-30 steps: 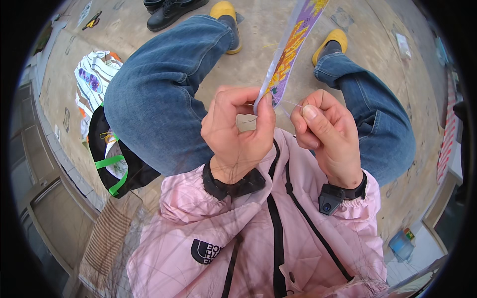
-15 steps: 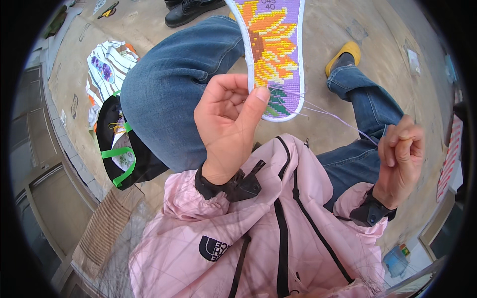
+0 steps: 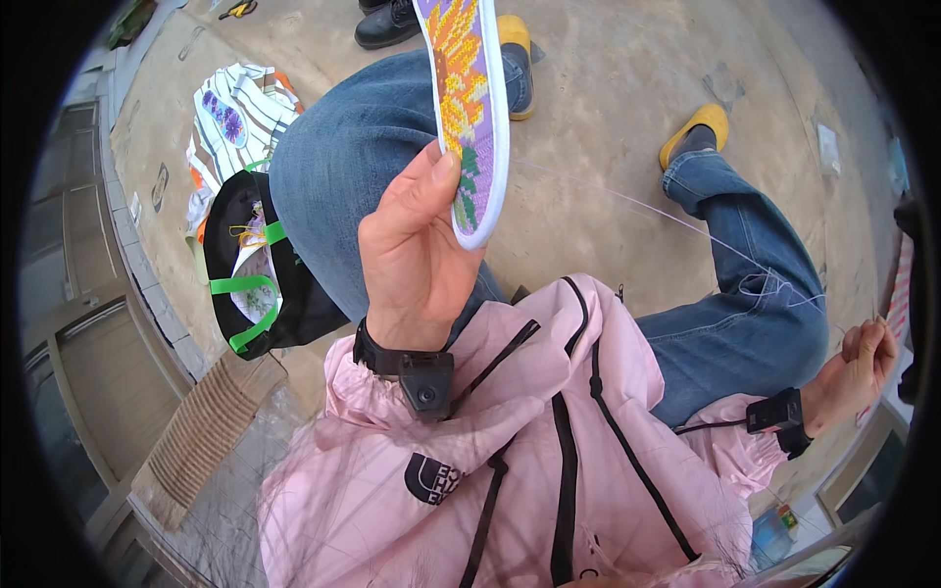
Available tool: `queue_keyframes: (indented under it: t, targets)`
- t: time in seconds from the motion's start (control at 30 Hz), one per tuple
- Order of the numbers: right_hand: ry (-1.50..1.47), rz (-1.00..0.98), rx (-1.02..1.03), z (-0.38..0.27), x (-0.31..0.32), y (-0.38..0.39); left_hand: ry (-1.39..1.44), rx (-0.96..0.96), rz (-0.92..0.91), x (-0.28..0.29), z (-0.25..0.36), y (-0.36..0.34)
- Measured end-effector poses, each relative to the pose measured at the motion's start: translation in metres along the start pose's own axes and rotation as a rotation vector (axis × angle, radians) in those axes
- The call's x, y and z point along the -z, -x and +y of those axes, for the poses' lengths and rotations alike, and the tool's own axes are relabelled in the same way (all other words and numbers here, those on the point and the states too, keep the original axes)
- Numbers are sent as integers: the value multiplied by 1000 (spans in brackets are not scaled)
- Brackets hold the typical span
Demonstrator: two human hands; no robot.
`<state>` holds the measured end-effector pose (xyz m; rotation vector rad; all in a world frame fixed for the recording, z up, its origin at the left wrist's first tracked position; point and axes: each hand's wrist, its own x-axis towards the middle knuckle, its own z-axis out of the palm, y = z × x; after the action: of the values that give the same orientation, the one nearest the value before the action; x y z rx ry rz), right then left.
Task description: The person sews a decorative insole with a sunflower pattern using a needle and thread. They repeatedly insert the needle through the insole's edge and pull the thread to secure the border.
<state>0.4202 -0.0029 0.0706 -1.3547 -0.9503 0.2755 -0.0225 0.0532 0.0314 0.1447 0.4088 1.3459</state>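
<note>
Insole [image 3: 470,108] in left hand [image 3: 417,255]; bag [image 3: 260,265] holds fabric.

The right hand [image 3: 861,365] travelled from close beside the left hand [image 3: 417,257], where both met at the lower end of the embroidered insole [image 3: 469,108], out to the far right edge of the view, beyond the right knee [image 3: 774,323]. The thread [image 3: 676,220], barely visible a second earlier, was drawn out into a long line from the insole to the right hand's pinched fingers. The insole, first seen nearly edge-on, was turned to show its stitched sunflower face, then angled partly back. The left hand rose higher, its thumb now lying along the insole's left edge.
</note>
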Motion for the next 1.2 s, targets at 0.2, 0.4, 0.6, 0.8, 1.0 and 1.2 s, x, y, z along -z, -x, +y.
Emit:
queue_keyframes:
  t: [0.2, 0.4, 0.6, 0.8, 1.0, 1.2]
  targets:
    - [-606, -211, -257, -9, 13, -10, 383, 108, -152, 13, 2, -13]
    - [-1115, -35, -483, -14, 4, -16, 428, 73, -154, 4, 7, -10]
    - [-1079, 200, -316, -7, 26, -28, 480, 48, -162, -1, 9, -11]
    - [-489, -286, -178, -44, -72, 39, -435, -28, 5, -22, -28, 6]
    - [-217, -697, -219, -41, -162, 121, -530, 123, -99, -36, -53, 16]
    - [-363, -726, -387, -39, -169, 133, -569, 92, -86, -33, -59, 17]
